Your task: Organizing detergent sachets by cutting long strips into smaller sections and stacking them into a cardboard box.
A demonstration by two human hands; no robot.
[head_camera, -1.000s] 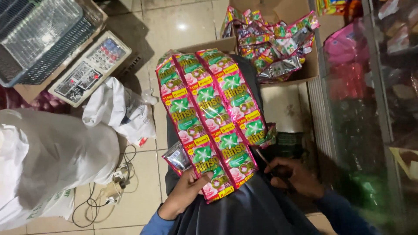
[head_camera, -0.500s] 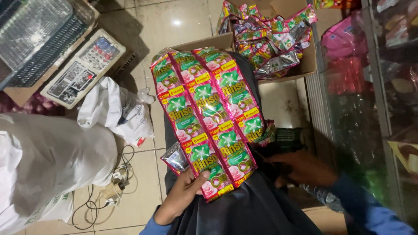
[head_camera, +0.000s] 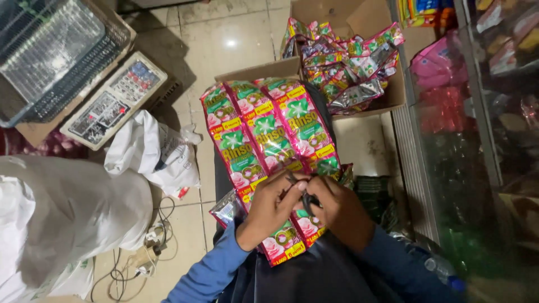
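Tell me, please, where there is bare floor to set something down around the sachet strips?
Bare tile lies between the scale and the cardboard box, and a smaller patch between that box and the display case. Crowded: white bags and cables at left; both hands cover the sachet strips.

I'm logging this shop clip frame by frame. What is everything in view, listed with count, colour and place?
Joined strips of green-and-red sachets: three strips, on the lap, centre.
Small dark object: one, pinched between both hands; kind unclear.
Cardboard box of mixed sachets: one, brown, upper right.
Weighing scale with keypad: one, cream, upper left.
Crumpled white plastic bag: one, on the tiled floor.
Large white sack: one, left.
Cables: white and black, lower left floor.
Left hand: on the strips.
Right hand: meeting the left.
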